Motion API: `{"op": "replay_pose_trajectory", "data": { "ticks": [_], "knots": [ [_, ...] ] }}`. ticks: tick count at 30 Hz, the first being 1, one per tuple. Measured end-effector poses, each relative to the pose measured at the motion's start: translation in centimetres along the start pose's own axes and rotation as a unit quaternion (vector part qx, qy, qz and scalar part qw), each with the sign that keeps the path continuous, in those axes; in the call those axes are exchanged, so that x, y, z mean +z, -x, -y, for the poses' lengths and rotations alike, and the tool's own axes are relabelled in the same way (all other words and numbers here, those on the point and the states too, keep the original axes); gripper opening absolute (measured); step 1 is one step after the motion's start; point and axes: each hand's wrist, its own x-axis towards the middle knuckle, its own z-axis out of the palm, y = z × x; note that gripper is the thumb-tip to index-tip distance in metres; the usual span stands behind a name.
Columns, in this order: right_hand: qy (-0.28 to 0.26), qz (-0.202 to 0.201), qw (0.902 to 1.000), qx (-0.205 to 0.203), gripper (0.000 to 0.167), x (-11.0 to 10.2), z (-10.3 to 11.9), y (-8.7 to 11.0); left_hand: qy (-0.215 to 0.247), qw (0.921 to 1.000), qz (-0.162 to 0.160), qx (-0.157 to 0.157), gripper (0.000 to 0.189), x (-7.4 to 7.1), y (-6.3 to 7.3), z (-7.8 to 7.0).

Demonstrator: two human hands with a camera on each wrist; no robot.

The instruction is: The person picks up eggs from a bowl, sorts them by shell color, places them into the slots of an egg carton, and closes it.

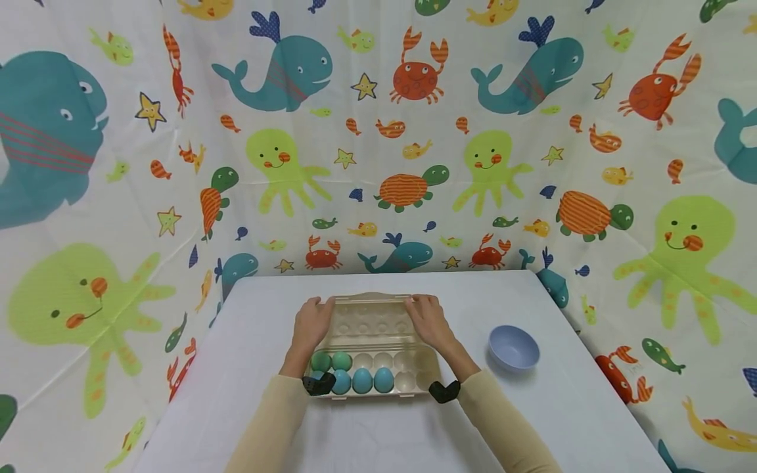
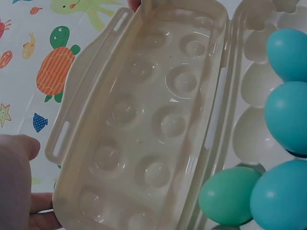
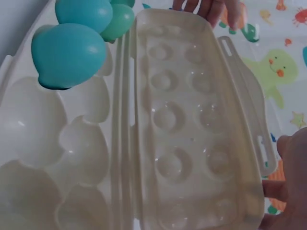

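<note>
A beige plastic egg carton (image 1: 394, 397) lies on the table with its hollowed lid (image 1: 367, 309) raised at the back. Blue eggs (image 1: 362, 381) fill several front cups, and two green eggs (image 1: 342, 360) sit behind them at the left. My left hand (image 1: 311, 323) is at the lid's left end, its fingertips (image 2: 43, 218) touching the outer side and the thumb apart from the plastic. At the right end, my right hand (image 1: 430, 320) mirrors it, fingers (image 3: 274, 189) against the lid's outside and thumb near the slotted flap (image 3: 249, 100).
A light blue bowl (image 1: 514, 348) stands on the white table (image 1: 367, 433), to the right of the carton. Fabric (image 1: 367, 151) printed with sea animals hangs behind the table and along both sides. The carton's right-hand cups (image 1: 405, 381) hold no eggs.
</note>
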Motion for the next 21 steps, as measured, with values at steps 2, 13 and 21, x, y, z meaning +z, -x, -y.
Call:
{"op": "replay_pose_trajectory", "data": {
  "ticks": [2, 13, 21],
  "knots": [
    [-0.007, -0.005, 0.9999, -0.006, 0.053, 0.0, -0.1, 0.3, 0.005, 1.0000, -0.002, 0.007, 0.070, 0.0, 0.3, 0.3],
    [-0.052, -0.040, 0.9970, -0.040, 0.048, 0.1, -1.1, 3.2, 0.028, 0.9975, -0.036, 0.053, 0.066, -0.1, 3.4, 1.9],
    [-0.071, -0.060, 0.9927, -0.077, 0.037, 0.4, -1.6, 6.3, -0.002, 0.9934, -0.073, 0.088, 0.065, 0.1, 6.3, 3.2]
  ]
}}
